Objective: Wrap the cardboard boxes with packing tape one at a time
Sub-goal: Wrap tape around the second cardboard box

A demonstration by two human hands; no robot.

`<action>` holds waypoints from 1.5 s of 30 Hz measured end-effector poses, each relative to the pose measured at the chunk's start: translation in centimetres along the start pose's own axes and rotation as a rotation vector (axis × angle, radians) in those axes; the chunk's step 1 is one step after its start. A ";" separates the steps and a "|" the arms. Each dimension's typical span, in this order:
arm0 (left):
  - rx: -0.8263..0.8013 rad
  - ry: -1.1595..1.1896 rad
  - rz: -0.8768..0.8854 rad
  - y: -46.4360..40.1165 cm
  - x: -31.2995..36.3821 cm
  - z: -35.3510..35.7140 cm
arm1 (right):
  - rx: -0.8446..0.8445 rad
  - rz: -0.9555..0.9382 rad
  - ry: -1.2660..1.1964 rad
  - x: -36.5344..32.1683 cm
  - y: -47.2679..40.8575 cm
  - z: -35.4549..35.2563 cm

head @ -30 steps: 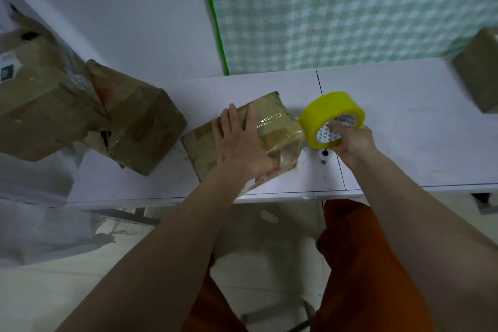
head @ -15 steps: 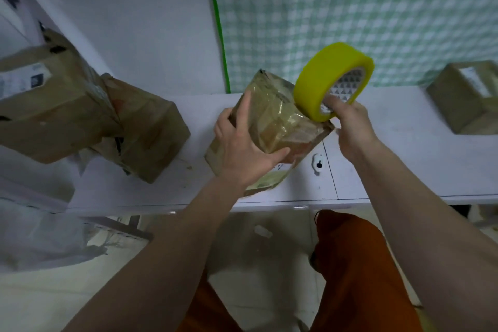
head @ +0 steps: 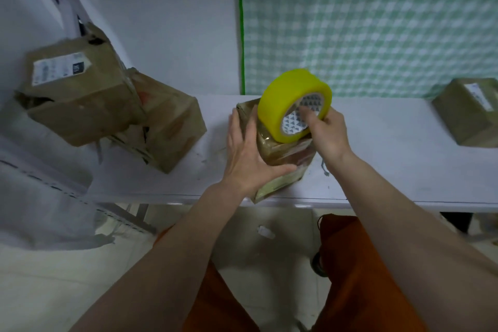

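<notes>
A small cardboard box (head: 285, 153), shiny with clear tape, stands on the white table (head: 390, 159) near its front edge. My left hand (head: 246, 153) holds the box from its left side, fingers straight along the side and thumb across the front. My right hand (head: 327, 135) grips a yellow roll of packing tape (head: 280, 105), fingers hooked into its patterned core. The roll sits on top of the box, tilted. The far side of the box is hidden behind the roll.
Two worn cardboard boxes (head: 80, 97) (head: 169, 127) lean together at the table's left. Another labelled box (head: 469, 110) stands at the far right. A green checked curtain (head: 377, 21) hangs behind. Orange trousers (head: 350, 277) show below the table edge.
The box went from lying flat, to lifted and tilted, to standing on the table. The tape roll swung from the box's right side up over it and onto its top.
</notes>
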State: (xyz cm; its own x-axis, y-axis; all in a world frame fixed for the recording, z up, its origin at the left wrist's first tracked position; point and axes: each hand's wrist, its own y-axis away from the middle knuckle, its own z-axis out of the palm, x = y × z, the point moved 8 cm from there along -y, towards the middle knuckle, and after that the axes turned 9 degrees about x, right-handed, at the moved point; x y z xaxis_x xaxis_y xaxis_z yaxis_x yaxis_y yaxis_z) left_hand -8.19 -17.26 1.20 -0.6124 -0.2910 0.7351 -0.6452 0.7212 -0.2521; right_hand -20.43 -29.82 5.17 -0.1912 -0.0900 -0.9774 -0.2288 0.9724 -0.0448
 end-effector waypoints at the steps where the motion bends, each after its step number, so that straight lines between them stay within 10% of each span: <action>1: 0.022 -0.055 0.024 -0.2 -0.1 -0.6 | 0.004 -0.006 0.014 0.0 0.3 0.4; 10: 0.048 -0.271 0.122 0.8 -2.0 -2.3 | 0.025 -0.188 0.184 -2.8 1.0 0.1; 24: -0.138 -0.635 0.257 -0.5 2.8 -0.7 | 0.034 0.042 -0.001 0.0 0.6 -1.0; 34: -0.124 -0.709 0.288 -0.3 2.0 -0.2 | 0.074 -0.232 0.228 -4.1 -2.0 -4.3; 45: -0.218 -0.725 0.262 -1.2 2.9 0.6 | 0.089 0.083 -0.071 1.5 -3.0 -5.8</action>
State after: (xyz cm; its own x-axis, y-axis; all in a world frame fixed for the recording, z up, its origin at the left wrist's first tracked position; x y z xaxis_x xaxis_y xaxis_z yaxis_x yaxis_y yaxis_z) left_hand -9.45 -19.36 3.24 -0.9243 -0.3772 0.0585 -0.3815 0.9074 -0.1763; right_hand -25.54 -34.08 5.04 -0.1374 0.0038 -0.9905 -0.1289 0.9914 0.0217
